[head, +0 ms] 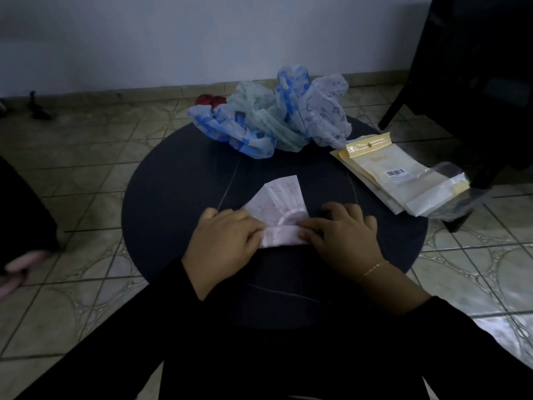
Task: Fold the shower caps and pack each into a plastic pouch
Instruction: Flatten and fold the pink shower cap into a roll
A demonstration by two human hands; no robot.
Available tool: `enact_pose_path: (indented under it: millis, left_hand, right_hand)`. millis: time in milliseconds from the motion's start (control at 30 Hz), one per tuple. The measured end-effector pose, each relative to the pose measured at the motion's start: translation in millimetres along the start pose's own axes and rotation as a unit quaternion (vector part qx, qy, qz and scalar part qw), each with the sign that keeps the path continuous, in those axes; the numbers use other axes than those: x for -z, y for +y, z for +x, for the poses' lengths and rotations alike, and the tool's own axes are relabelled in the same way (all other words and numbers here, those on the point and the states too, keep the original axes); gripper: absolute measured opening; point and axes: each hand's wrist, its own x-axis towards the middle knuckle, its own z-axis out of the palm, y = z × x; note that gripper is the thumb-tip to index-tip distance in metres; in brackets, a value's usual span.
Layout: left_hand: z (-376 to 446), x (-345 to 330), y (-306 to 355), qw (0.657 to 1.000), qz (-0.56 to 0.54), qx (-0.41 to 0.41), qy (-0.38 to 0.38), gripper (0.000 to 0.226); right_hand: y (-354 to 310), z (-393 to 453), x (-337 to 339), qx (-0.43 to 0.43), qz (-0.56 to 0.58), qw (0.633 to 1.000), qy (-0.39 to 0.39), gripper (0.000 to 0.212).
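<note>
Left hand [227, 235] is lying palm down on the round dark table [173, 180], its fingers [253, 226] held together and curling over the left end of the pink shower cap [281, 215], pressing the folded edge down. The cap is sitting between the 2 hands, its folded band running from one set of fingertips to the other; its flat, pleated part is fanning out just beyond the fingertips, toward the far side of the table. Right hand [343, 229] is resting on the right end of the band, thumb and forefinger closing on the plastic (the other fingers are spreading slightly on the tabletop).

Well beyond the fingertips, a heap of unfolded caps [277, 116], blue, green and pale prints, is lying at the table's far edge. Out past the right hand's knuckles, a stack of plastic pouches [395, 174] is overhanging the table's right rim.
</note>
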Motion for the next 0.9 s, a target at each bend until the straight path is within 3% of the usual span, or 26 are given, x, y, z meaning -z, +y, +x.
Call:
enact_pose_path:
  millis: [100,167,267,400,533,633,833,900]
  left_hand:
    - [-0.7,4.2,-2.5,0.999,0.023,-0.017,-0.044,0.064]
    - [0.6,8.2,-0.8,0.997,0.033,-0.028,-0.059,0.056]
    - [1.6,14.3,0.4,0.997,0.007,-0.023,-0.067,0.063]
    - [1.5,15.0,-2.4,0.991,-0.096,0.045,-0.078,0.032]
    - [3.6,10.6,-2.3,0.991,-0.076,0.064,-0.091,0.032]
    - [8.0,6.8,-2.6,0.99,-0.063,0.077,-0.097,0.034]
    - [7.3,-1.1,1.1,0.998,0.012,0.058,-0.026,0.052]
    - [7.1,-2.7,0.7,0.999,0.013,0.05,0.011,0.042]
  right_hand:
    - [5.4,-3.6,1.1,0.019,-0.006,0.999,-0.048,0.051]
    - [6.8,-5.3,2.1,0.029,-0.021,0.997,-0.066,0.055]
    - [5.9,-5.5,5.0,0.035,0.021,0.997,-0.059,0.043]
    - [4.8,1.1,7.2,-0.01,0.142,0.988,-0.061,0.036]
    - [-1.3,8.1,2.6,-0.068,0.194,0.979,-0.014,0.042]
    - [-5.5,14.3,0.8,-0.109,0.193,0.975,-0.024,0.043]
    - [-10.7,18.4,3.1,-0.14,0.127,0.982,-0.02,0.046]
    - [-10.7,15.5,4.0,-0.13,0.153,0.98,0.015,0.037]
